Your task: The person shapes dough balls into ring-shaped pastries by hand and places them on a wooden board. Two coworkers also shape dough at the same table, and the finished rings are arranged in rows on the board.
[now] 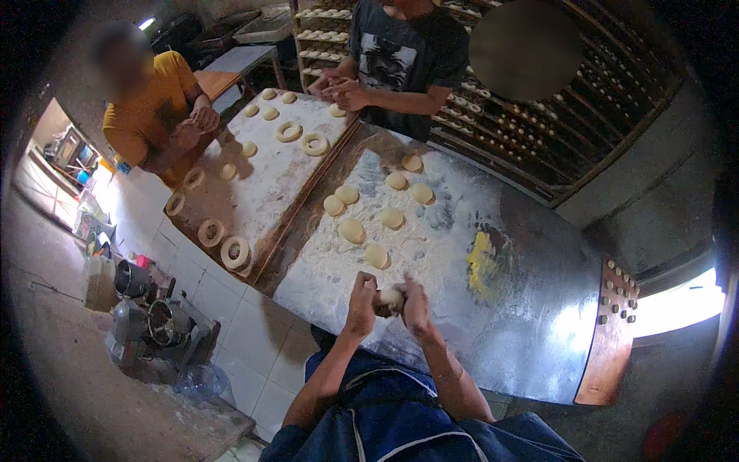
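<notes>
A pale piece of dough is held between my two hands, above the near edge of the floured metal table. My left hand closes on its left side. Fingers of my right hand press on the other side, a little smeared by motion. The dough's full shape is partly covered by my fingers. Just beyond my hands lies a round dough ball, with several more such as the ball scattered in the flour behind it.
A floured wooden board on the left carries dough rings and balls. Two co-workers, one in a yellow shirt and one in a dark shirt, stand beyond. Racks stand behind; a plank with dough pieces lies right.
</notes>
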A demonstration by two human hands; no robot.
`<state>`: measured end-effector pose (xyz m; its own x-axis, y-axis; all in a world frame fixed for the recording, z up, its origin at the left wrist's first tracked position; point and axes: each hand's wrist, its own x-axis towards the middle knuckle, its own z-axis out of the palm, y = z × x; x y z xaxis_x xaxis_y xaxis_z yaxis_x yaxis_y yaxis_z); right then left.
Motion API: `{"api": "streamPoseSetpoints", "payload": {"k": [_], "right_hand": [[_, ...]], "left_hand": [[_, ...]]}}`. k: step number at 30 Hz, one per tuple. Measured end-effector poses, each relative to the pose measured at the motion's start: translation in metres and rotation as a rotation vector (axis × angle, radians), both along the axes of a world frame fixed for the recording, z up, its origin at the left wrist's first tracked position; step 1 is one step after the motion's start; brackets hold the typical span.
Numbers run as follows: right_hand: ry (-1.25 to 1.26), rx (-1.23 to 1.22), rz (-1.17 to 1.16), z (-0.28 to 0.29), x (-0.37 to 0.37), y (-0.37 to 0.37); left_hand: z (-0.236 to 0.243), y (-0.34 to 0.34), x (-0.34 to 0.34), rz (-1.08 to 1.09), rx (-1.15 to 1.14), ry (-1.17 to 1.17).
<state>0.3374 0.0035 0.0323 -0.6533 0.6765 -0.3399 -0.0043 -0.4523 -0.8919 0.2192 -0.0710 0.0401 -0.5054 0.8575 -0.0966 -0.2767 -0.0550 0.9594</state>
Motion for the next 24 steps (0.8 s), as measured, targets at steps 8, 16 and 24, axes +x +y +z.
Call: {"api": "streamPoseSetpoints", "payload": {"k": [8,16,24], "right_hand": [[-0.257,0.064,-0.195,0.035,-0.035,-0.03],[-0.231,0.158,-0.062,0.014,-0.077,-0.038],[-0.205,0.365,0.065,0.024,-0.156,-0.057]], "left_hand": [[-0.04,-0.002,-0.016,0.021,0.052,-0.466],[-0.032,-0.011,-0.06,0.162,0.123,-0.542],[-0.029,-0.04,-0.139,0.166,0.168,-0.341]]}}
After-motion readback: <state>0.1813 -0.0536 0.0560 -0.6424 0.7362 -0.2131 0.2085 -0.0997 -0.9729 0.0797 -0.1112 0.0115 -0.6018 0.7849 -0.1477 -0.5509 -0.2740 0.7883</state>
